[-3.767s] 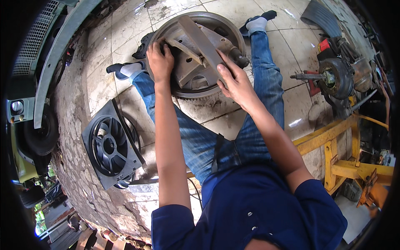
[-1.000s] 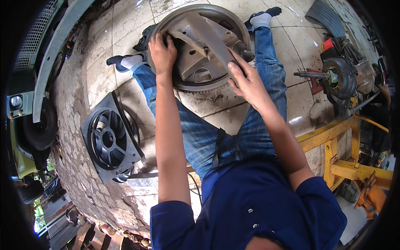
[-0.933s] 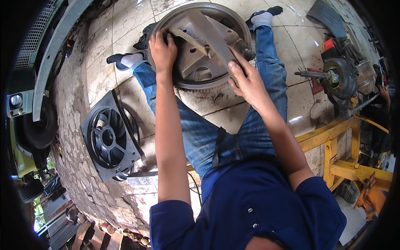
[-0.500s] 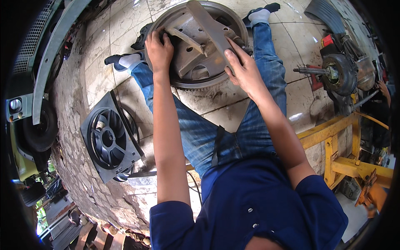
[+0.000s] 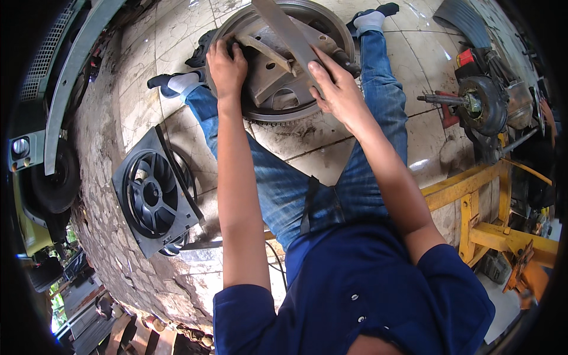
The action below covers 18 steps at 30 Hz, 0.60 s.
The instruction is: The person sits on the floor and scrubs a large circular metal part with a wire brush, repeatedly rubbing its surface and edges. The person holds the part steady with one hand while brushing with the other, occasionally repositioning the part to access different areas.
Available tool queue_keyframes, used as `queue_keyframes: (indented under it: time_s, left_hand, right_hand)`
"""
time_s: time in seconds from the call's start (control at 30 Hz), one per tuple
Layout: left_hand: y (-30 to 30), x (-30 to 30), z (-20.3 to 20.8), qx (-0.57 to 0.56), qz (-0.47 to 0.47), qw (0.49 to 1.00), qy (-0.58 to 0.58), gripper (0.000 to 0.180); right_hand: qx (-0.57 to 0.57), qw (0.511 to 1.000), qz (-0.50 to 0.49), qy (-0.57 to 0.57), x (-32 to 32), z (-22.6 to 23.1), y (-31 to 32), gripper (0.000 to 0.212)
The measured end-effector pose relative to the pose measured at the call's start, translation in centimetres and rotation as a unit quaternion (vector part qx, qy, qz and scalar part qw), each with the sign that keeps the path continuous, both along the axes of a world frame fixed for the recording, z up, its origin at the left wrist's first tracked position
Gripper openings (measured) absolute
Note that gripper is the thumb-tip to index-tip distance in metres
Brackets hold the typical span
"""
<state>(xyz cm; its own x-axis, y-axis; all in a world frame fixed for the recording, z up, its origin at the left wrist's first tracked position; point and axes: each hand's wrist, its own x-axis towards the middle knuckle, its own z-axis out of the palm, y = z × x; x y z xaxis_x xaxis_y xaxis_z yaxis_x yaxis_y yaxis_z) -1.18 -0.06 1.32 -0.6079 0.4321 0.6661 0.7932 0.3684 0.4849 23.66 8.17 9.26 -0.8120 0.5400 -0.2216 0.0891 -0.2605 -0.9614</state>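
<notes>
Between my outstretched legs lies a large round metal flywheel (image 5: 345, 31), its lower edge toothed. My left hand (image 5: 226, 70) is bent over its left rim, fingers curled and thumb apart; the fingertips are partly hidden. A long flat metal bar (image 5: 285, 31) slants across the flywheel from the far side, and my right hand (image 5: 337, 89) grips its near end, thumb on top. Under the bar, a narrower metal strip (image 5: 264, 53) sits on the flywheel's face, beside several holes.
A black radiator fan (image 5: 152, 194) in its shroud lies left of my legs. At the right are a greasy axle hub (image 5: 482, 105) and a yellow metal frame (image 5: 467, 183). Vehicle parts (image 5: 56, 89) line the far left. The tiled floor (image 5: 313, 148) is stained.
My right hand and the bar have shifted slightly left and toward the far side. More of the flywheel's right side shows. My left hand stays nearly in place.
</notes>
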Motion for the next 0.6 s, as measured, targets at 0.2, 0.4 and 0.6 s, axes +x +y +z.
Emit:
queue_keyframes:
  time_s: [0.2,0.4,0.6]
  left_hand:
    - [-0.2,0.1,0.0,-0.004,-0.005,1.000,-0.024,0.026]
    - [-0.1,-0.3,-0.3,0.003,0.000,1.000,-0.011,0.027]
    - [0.0,-0.2,-0.2,-0.005,-0.008,1.000,-0.015,0.026]
  right_hand:
    - [-0.018,0.999,-0.019,-0.037,-0.7,1.0,0.6,0.056]
    - [-0.014,1.000,-0.006,-0.017,-0.1,0.5,0.4,0.056]
    - [0.005,1.000,0.000,-0.006,-1.1,0.2,-0.3,0.054]
